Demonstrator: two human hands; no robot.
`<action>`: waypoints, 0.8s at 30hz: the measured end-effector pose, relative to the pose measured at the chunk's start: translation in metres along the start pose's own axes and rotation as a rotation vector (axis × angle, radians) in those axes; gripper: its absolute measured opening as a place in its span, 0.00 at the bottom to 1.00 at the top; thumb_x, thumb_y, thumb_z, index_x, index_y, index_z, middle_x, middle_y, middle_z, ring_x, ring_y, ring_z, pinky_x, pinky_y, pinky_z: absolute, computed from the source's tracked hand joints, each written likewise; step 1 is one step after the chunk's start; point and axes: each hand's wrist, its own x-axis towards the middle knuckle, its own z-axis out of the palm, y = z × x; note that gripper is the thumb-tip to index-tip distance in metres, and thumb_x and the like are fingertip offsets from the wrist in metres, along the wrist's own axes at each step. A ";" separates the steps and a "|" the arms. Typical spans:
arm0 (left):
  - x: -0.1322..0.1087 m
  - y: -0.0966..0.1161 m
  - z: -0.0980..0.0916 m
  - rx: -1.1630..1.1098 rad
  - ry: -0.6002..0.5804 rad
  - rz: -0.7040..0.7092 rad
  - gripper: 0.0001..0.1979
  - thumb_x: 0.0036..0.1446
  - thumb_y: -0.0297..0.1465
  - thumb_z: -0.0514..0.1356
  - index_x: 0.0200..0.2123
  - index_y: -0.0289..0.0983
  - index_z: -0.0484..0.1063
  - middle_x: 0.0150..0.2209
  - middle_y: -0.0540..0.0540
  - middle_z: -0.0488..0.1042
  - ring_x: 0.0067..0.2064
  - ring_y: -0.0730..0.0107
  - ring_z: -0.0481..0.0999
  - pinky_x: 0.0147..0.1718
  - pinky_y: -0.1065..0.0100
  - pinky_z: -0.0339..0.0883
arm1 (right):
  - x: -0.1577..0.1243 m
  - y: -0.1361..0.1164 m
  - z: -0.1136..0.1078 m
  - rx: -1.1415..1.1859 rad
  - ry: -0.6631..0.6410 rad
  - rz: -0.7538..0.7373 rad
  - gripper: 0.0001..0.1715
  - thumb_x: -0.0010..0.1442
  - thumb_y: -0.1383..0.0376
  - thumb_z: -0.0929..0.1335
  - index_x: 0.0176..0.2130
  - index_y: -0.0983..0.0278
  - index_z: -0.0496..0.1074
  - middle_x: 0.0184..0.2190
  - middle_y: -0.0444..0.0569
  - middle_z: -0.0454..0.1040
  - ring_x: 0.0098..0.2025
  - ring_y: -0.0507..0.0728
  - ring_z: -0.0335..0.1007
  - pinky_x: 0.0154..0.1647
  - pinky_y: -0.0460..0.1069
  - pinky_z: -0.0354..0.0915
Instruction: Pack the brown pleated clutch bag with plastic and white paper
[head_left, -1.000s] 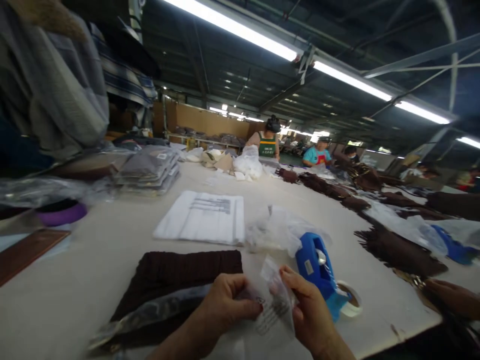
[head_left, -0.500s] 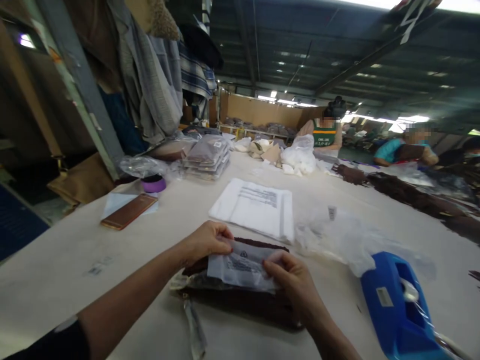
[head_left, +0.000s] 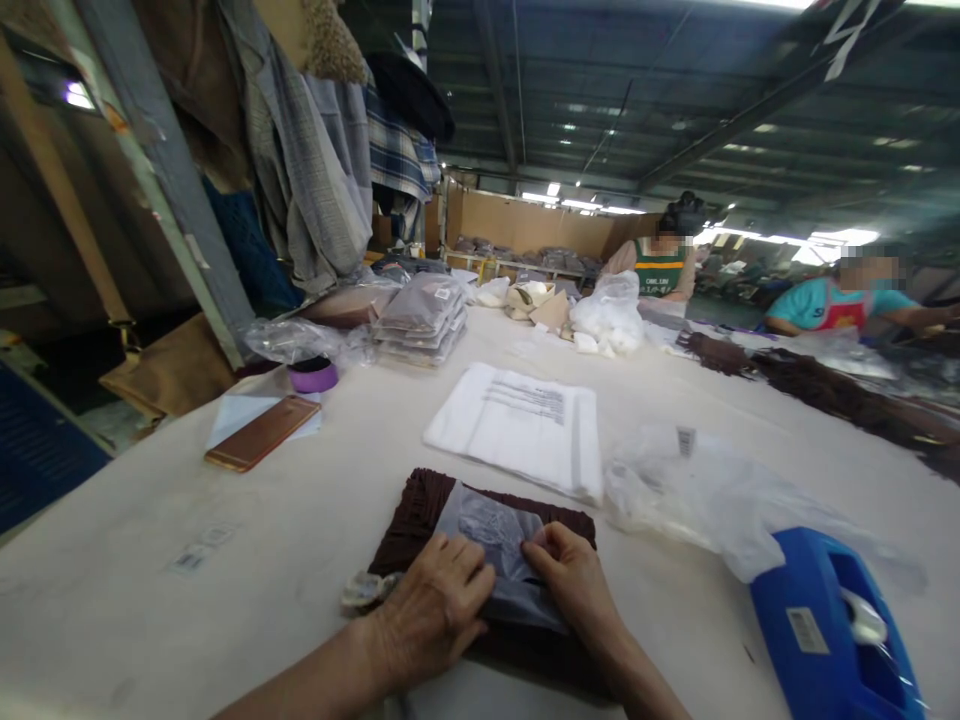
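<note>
A folded dark brown fabric item (head_left: pixel 409 520) with a ridged surface lies on the table in front of me. Across its top is a translucent plastic bag (head_left: pixel 499 535) with small printing, which looks crumpled. My right hand (head_left: pixel 574 570) pinches the bag's right side between thumb and fingers. On the near left of the bundle, my left hand (head_left: pixel 439 605) is closed, its curled fingers pressed into the plastic; the fingertips are partly hidden. Something pale and crinkled (head_left: pixel 367 590) sticks out beside the left wrist.
Beyond the bundle lies a stack of white printed bags (head_left: pixel 517 425). A blue tape dispenser (head_left: pixel 836 620) and loose clear plastic (head_left: pixel 690 495) are at right. A phone (head_left: pixel 262 433), purple tape roll (head_left: pixel 313 375) and packed items (head_left: pixel 420 315) sit left. Two people (head_left: pixel 660 270) work across the table.
My left hand has let go of the bag's upper left edge and come down toward me onto its near side. The far edge of the brown fabric is more exposed.
</note>
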 end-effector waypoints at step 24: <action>0.014 -0.015 -0.003 0.407 0.073 -0.266 0.03 0.54 0.23 0.57 0.32 0.34 0.69 0.27 0.46 0.70 0.29 0.61 0.69 0.29 0.62 0.60 | -0.012 0.005 -0.002 -0.046 -0.014 -0.017 0.11 0.49 0.57 0.64 0.22 0.61 0.62 0.18 0.41 0.63 0.24 0.52 0.61 0.25 0.45 0.54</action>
